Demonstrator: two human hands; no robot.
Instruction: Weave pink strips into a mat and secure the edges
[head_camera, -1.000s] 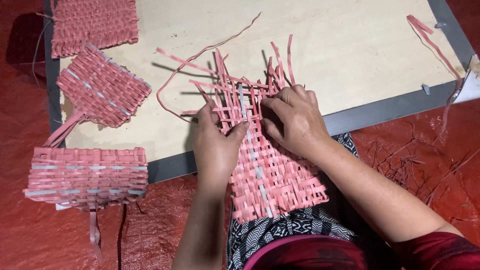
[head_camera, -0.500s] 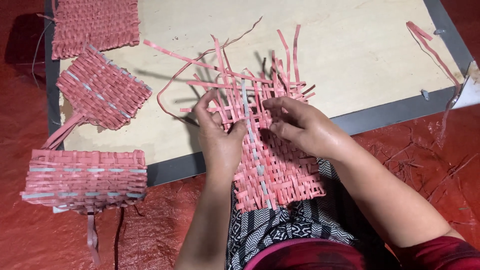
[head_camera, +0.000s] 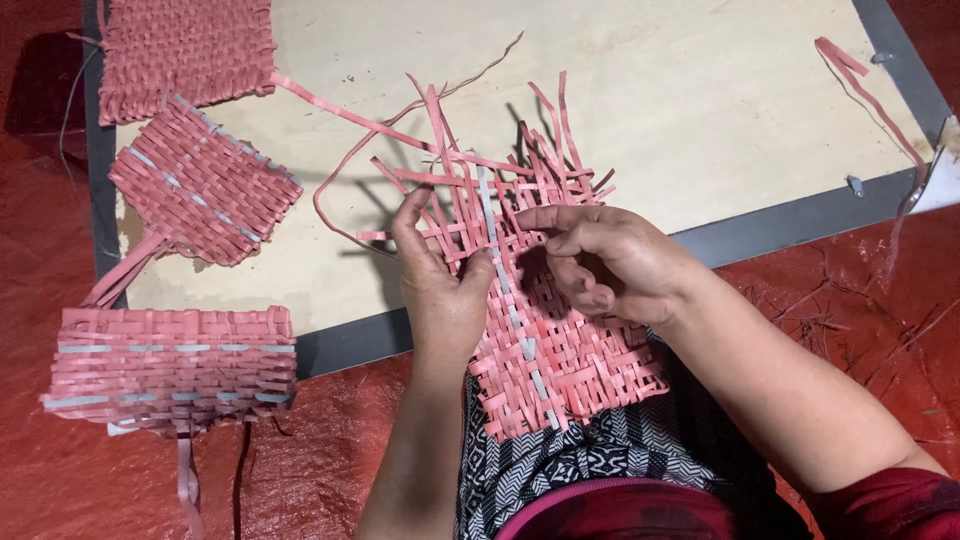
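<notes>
Left hand (head_camera: 440, 290) presses on the half-woven pink mat (head_camera: 540, 340), fingers spread wide, thumb pinning a strip near its grey centre band; right hand (head_camera: 610, 265) hovers over the mat's upper weave, fingers loosely curled and forefinger stretched out to the left, gripping nothing that I can make out; the mat lies across the person's patterned lap and the edge of the pale board surface (head_camera: 680, 90), loose ends fanning upward; a finished woven basket (head_camera: 170, 365) sits left on the red floor sheet (head_camera: 860, 320); two more woven pieces (head_camera: 205, 180) rest on the surface.
</notes>
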